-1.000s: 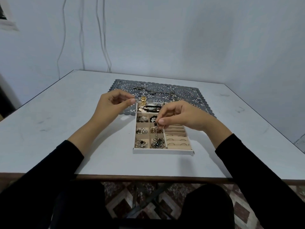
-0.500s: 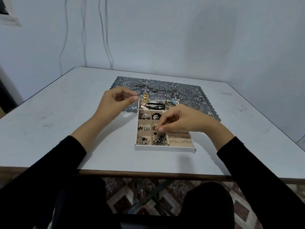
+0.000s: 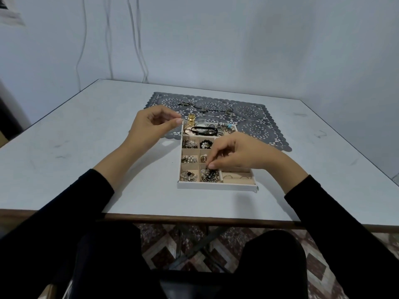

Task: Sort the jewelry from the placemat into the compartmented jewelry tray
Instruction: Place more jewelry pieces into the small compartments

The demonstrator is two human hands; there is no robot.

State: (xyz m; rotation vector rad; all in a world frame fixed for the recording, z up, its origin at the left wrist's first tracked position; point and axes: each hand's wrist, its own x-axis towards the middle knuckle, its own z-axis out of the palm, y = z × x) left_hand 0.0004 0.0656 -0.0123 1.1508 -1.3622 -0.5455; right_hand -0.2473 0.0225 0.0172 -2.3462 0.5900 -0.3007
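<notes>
The white compartmented jewelry tray [image 3: 216, 185] sits mid-table, its cells filled with earrings, pearls, rings and a watch. Behind it lies the grey lace placemat [image 3: 254, 124] with a chain necklace [image 3: 207, 109] stretched across it. My left hand [image 3: 154, 124] hovers by the tray's far left corner, thumb and forefinger pinching a small silver piece [image 3: 184, 121]. My right hand [image 3: 235, 154] reaches over the tray, fingertips pinched on an earring [image 3: 207, 170] at the near middle cell, which holds dark beaded pieces [image 3: 210, 176].
The white table [image 3: 86, 147] has a brown front edge near my lap. A blue wall with hanging cables [image 3: 138, 39] stands behind. Patterned floor tiles show below the table.
My right hand has come down and toward me, lowering the earring from above the middle cells to the near middle cell. My left hand has stayed pinched beside the tray's far corner.
</notes>
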